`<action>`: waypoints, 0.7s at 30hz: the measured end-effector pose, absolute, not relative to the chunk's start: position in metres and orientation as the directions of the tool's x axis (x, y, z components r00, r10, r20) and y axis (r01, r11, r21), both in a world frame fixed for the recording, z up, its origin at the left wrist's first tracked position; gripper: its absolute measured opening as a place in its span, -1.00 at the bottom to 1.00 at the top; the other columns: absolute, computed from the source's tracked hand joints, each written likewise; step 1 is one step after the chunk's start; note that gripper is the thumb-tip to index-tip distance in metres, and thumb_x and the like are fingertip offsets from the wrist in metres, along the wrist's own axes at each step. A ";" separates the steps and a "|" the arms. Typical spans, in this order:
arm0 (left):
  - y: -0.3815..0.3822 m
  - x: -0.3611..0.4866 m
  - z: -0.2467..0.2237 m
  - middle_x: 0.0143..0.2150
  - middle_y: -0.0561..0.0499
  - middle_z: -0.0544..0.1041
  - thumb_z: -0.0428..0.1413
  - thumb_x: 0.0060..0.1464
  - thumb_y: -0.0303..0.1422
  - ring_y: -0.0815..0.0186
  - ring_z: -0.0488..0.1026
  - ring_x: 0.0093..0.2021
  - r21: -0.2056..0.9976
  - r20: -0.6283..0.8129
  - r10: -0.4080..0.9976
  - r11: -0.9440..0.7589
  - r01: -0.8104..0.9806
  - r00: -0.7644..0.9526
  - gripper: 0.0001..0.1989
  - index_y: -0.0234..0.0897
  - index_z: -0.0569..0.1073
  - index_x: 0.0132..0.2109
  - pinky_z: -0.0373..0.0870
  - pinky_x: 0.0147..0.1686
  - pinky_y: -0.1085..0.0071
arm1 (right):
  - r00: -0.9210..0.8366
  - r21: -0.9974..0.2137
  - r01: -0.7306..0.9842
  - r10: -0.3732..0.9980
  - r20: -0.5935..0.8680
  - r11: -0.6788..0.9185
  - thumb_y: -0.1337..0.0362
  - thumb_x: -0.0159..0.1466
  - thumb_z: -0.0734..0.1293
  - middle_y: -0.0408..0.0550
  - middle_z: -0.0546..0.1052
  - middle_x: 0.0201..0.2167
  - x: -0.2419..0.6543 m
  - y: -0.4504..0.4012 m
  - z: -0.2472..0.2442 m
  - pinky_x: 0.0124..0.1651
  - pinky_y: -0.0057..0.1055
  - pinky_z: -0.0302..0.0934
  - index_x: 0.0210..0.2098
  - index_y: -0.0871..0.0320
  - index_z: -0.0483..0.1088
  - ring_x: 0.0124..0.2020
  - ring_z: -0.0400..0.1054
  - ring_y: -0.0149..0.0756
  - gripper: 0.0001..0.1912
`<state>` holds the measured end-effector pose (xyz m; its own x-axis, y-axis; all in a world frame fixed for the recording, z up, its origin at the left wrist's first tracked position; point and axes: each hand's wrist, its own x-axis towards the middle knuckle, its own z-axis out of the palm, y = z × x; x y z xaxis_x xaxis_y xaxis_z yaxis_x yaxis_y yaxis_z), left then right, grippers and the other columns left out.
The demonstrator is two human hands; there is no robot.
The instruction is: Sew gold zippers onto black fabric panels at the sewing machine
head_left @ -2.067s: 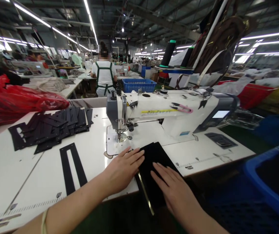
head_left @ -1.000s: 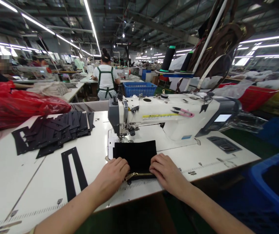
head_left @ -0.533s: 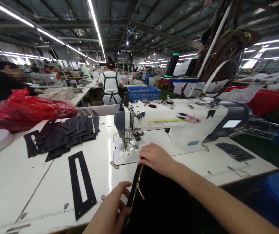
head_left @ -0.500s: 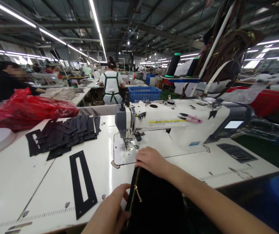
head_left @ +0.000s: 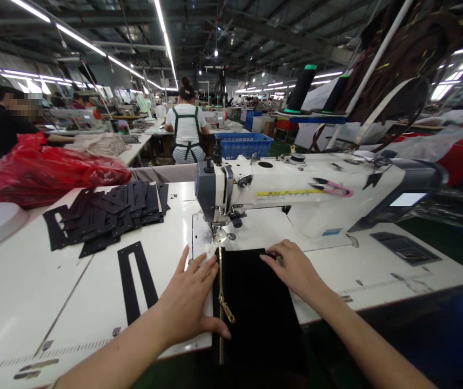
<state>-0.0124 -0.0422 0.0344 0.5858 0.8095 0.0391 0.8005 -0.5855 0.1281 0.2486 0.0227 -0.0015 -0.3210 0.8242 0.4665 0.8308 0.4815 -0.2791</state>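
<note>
- Black fabric panel [head_left: 259,302]: located at the near edge of the sewing table [head_left: 73,297], far edge just in front of the presser foot [head_left: 220,235], near part hanging over the table edge.
- Gold zipper [head_left: 221,275]: runs along the panel's left edge, pointing away from the person. One second ago it lay crosswise, at the near edge. The zipper pull [head_left: 227,312] hangs slanted towards the right.
- Left hand [head_left: 188,302]: fingers spread wide, fingertips on the panel's left edge, thumb laid across the zipper; nothing clasped. Half a second ago it was curled lower down that edge.
- Right hand [head_left: 296,267]: moved from the zipper's far end to the panel's far right corner, fingers bent. Whether thumb and fingers pinch the cloth cannot be told.
- Slotted black piece [head_left: 136,281]: unmoved on the table, left of the panel; its near end is now covered by the left forearm [head_left: 121,346].
- Obscured: a short length of zipper under the left thumb; the panel's lower end merges with the dark below the table; the needle tip is too small to make out.
</note>
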 end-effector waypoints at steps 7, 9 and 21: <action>-0.033 -0.010 0.036 0.30 -0.26 -0.03 -0.15 -0.21 0.34 -0.06 -0.16 0.29 0.110 -0.011 0.774 -0.628 0.770 0.633 0.08 -0.44 0.04 0.25 -0.38 0.21 -0.06 | -0.250 -0.323 0.849 0.857 0.450 0.417 0.27 0.26 0.19 -0.06 0.37 -0.47 0.233 0.041 -0.012 -0.26 -0.34 0.19 -0.47 0.15 0.25 -0.37 0.27 -0.25 -0.81; -0.029 -0.012 0.035 0.30 -0.22 -0.05 -0.13 -0.18 0.31 -0.07 -0.16 0.29 0.109 -0.048 0.771 -0.628 0.770 0.635 0.05 -0.39 -0.03 0.27 -0.39 0.20 -0.09 | -0.210 -0.318 0.871 0.870 0.446 0.373 0.25 0.28 0.16 -0.04 0.38 -0.47 0.231 0.041 -0.012 -0.27 -0.32 0.18 -0.44 0.16 0.24 -0.38 0.27 -0.23 -0.81; -0.039 -0.021 0.030 0.27 -0.26 0.04 -0.18 -0.25 0.36 -0.07 -0.09 0.27 0.024 0.076 0.798 -0.601 0.799 0.598 0.11 -0.44 0.08 0.24 -0.47 0.22 -0.01 | -0.195 -0.366 0.882 0.936 0.293 0.298 0.16 0.18 0.28 0.02 0.37 -0.40 0.226 0.034 -0.004 -0.18 -0.25 0.16 -0.46 0.15 0.24 -0.28 0.27 -0.14 -0.80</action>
<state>-0.0209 -0.0393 0.0296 0.5978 0.7980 0.0760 0.7990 -0.6008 0.0239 0.2256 0.0345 -0.0037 -0.1953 0.9361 0.2926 0.8816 0.2982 -0.3657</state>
